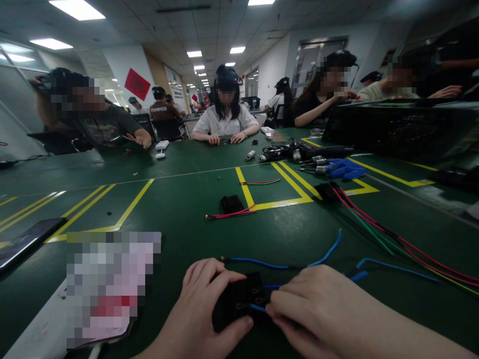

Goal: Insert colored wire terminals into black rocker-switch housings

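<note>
My left hand point(204, 309) is closed around a small black switch block point(243, 299) at the near edge of the green table, thumb under it and fingers over its left side. My right hand point(318, 304) pinches a blue wire point(262, 308) at the block's terminals. More blue wire point(284, 266) runs from the block away across the table. A second black block point(232, 203) with red wires point(232, 214) lies farther out, apart from both hands.
A bundle of red, green and yellow wires point(392, 244) runs off to the right. Screwdrivers with blue handles point(342, 169) and small parts lie mid-table. A phone point(26, 242) lies at left. Several people sit around the far side, and a black case point(396, 127) stands at right.
</note>
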`<state>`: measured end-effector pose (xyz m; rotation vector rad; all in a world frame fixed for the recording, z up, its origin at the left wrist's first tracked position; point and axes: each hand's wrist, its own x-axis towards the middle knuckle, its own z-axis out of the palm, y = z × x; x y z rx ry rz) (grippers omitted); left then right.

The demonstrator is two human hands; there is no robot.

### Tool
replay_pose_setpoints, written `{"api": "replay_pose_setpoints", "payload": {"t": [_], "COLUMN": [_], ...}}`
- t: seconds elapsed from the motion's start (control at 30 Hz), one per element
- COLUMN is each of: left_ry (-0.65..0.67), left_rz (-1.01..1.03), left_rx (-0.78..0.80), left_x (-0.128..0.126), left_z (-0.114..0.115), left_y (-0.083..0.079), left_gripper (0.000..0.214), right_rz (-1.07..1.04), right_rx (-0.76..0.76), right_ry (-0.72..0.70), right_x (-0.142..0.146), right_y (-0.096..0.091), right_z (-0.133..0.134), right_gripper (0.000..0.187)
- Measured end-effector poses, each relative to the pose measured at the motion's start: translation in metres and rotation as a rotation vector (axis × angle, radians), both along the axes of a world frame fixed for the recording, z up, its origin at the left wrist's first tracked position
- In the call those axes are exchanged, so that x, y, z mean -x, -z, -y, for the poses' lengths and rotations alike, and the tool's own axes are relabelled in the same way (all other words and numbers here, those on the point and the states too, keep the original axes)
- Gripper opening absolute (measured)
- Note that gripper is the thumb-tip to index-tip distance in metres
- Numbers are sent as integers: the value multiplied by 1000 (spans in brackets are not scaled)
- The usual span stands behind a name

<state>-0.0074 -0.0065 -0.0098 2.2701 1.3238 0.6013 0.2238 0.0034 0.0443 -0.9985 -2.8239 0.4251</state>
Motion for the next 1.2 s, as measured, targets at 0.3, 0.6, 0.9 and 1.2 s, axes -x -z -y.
{"api": "replay_pose_setpoints", "payload": {"t": [0.3, 0.6, 0.9, 1.2], "left_ry": [8, 13, 6, 5], "left_rz": [15, 19, -4, -9], "left_rx": [-25, -38, -24, -58], "left_x": [1, 2, 2, 2], "left_z": [-2, -2, -1, -2], "left_y": [4, 5, 3, 6], "left_gripper": [50, 50, 48, 47], "right_rz": [1, -2, 11, 6], "right_rx": [-17, -27, -17, 11], "right_ry": [17, 9, 9, 5], "right_x": [1, 1, 1, 1], "right_y": [-2, 1, 1, 0], "right_z": [3, -1, 1, 0], "right_gripper": [14, 15, 16, 14]}}
